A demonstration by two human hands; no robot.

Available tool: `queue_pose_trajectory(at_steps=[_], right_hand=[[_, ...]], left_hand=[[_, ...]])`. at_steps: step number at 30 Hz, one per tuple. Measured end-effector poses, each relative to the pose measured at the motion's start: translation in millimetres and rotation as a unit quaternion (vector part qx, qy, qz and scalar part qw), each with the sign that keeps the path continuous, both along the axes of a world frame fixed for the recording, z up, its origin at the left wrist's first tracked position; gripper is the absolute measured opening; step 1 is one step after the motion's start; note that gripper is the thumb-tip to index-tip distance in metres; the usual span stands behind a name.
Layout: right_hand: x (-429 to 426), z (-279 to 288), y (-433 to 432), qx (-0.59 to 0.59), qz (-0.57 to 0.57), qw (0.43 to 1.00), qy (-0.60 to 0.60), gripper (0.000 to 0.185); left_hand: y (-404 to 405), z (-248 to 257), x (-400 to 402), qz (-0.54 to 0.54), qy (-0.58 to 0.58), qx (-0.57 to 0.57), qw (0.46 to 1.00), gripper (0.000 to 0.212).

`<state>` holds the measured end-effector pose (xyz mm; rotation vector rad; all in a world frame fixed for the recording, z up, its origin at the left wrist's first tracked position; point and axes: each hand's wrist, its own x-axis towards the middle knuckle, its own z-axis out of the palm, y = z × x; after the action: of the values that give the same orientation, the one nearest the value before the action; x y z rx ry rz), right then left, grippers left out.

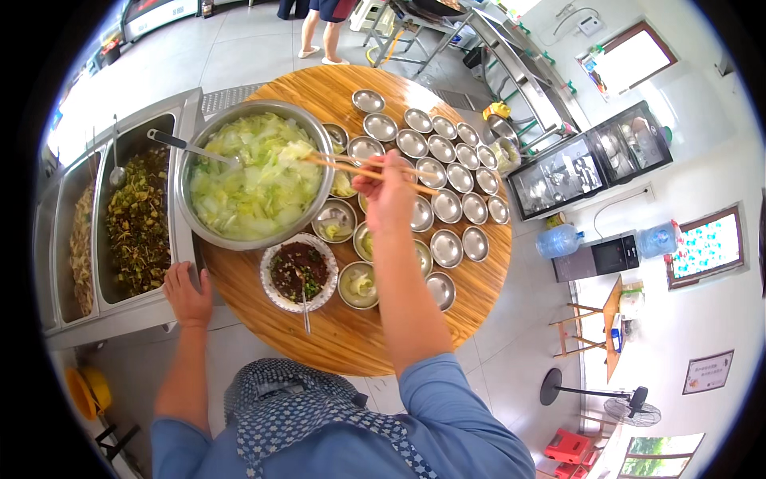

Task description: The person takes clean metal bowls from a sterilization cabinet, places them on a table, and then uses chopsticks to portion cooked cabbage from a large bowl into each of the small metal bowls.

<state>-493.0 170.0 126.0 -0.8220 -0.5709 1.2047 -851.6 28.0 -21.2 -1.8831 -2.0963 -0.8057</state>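
Wooden chopsticks (359, 169) are gripped in my right hand (386, 191), over the round wooden table (251, 287). Their tips pinch pale cabbage (295, 153) at the right side of a large steel basin (327, 173). Cooked cabbage in broth (251, 179) fills that basin, and a dark-handled ladle (191, 146) leans into it. My left hand (188, 293) rests on the metal edge of the food counter (137, 317), holding nothing. Beneath my right arm stand small steel bowls; one near bowl (359, 285) contains cabbage and broth. My forearm hides some bowls.
A patterned bowl of dark sauce with chopped scallions (299, 272) holds a spoon (306, 311). Several steel bowls (447, 206) without food cover the table's right side. Left, a counter pan holds a dark chopped dish (137, 221). A person's legs (323, 36) stand beyond the table.
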Motion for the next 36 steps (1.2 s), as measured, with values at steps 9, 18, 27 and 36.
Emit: queue_pose_trajectory(at_steps=[9, 18, 27, 36], right_hand=[[104, 72, 17, 0.031, -0.075, 0.989, -0.123, 0.029], [108, -24, 129, -0.105, -0.058, 0.941, -0.317, 0.028], [84, 22, 156, -0.086, 0.001, 0.854, -0.514, 0.03], [23, 43, 106, -0.043, 0.123, 0.927, -0.352, 0.028]], left_hand=[[-8, 4, -9, 0.02, -0.009, -0.032, 0.999, 0.032], [-2, 5, -4, 0.011, -0.022, -0.021, 0.999, 0.032], [-4, 10, -5, 0.002, -0.037, -0.019, 0.999, 0.033], [-4, 13, -11, 0.009, -0.03, -0.015, 0.999, 0.034]])
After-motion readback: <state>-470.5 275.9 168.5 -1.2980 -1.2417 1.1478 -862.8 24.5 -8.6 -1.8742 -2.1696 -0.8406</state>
